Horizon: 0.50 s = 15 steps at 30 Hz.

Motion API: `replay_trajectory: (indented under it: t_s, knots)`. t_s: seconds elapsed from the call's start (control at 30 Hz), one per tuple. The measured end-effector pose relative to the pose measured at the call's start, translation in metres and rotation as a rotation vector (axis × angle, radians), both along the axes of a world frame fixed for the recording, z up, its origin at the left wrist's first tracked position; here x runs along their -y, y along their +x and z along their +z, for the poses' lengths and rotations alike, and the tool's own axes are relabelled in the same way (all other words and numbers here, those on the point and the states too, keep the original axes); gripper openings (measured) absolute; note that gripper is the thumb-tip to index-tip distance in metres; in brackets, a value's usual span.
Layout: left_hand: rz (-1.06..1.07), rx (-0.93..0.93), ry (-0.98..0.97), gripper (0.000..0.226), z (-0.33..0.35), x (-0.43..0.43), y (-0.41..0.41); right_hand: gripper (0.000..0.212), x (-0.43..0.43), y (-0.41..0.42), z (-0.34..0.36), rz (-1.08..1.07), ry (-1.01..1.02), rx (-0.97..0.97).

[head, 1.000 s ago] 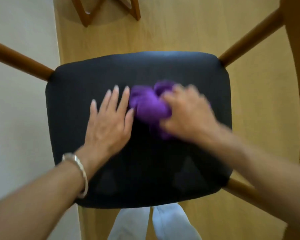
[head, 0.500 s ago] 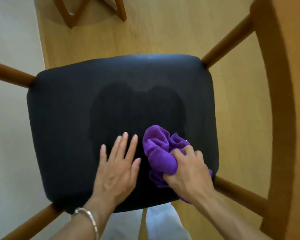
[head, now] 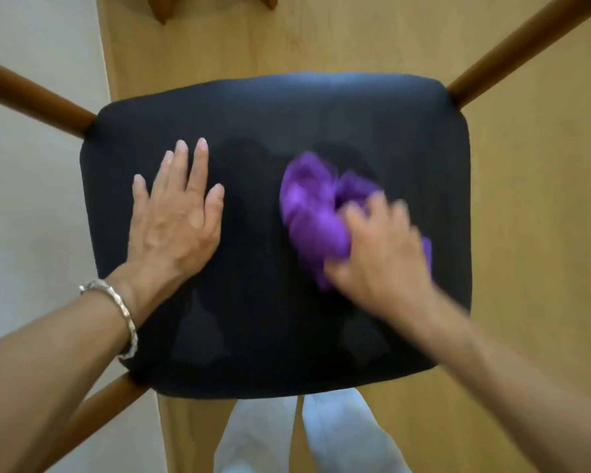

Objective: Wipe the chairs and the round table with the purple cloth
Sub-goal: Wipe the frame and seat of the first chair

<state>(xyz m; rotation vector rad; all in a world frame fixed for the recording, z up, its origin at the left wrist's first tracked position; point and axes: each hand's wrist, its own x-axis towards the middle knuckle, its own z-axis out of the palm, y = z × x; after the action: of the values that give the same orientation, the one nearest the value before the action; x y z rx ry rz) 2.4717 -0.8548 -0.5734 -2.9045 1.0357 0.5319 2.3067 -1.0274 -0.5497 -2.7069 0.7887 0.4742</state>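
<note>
Gripping the bunched purple cloth (head: 316, 213) with the blurred right hand (head: 379, 254) at three o'clock on the black chair seat (head: 270, 319); pressing the left hand (head: 174, 220) flat, fingers straight, at nine o'clock.

1. Single view, head-worn, wide-angle; sits directly above the black chair seat (head: 287, 114), at close range.
2. Faces almost straight down, frame top away from the wearer.
3. Frames the whole seat at centre, wooden floor (head: 355, 39) beyond its far and right edges.
</note>
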Motion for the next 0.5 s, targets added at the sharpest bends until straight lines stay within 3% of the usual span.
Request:
replay_trajectory:
  t_s: [0.07,0.13,0.27,0.37,0.5]
  knots:
    - [-0.001,-0.02,0.015,0.058,0.001,-0.01,-0.008,0.053,-0.033,-0.036,0.011,0.141,0.134,-0.102]
    - [0.016,-0.042,0.018,0.058,0.006,-0.014,-0.01,0.049,-0.032,-0.041,0.015,0.118,0.243,-0.178]
    - [0.03,-0.033,-0.02,0.059,0.014,-0.015,0.0,0.047,0.008,0.027,0.017,0.137,0.072,-0.003]
    - [0.03,-0.033,-0.036,0.059,0.018,-0.018,0.003,0.05,0.037,0.105,0.016,0.029,0.073,0.194]
    - [0.067,-0.067,-0.056,0.058,0.018,-0.024,-0.007,0.05,0.017,0.143,-0.003,0.069,0.034,0.142]
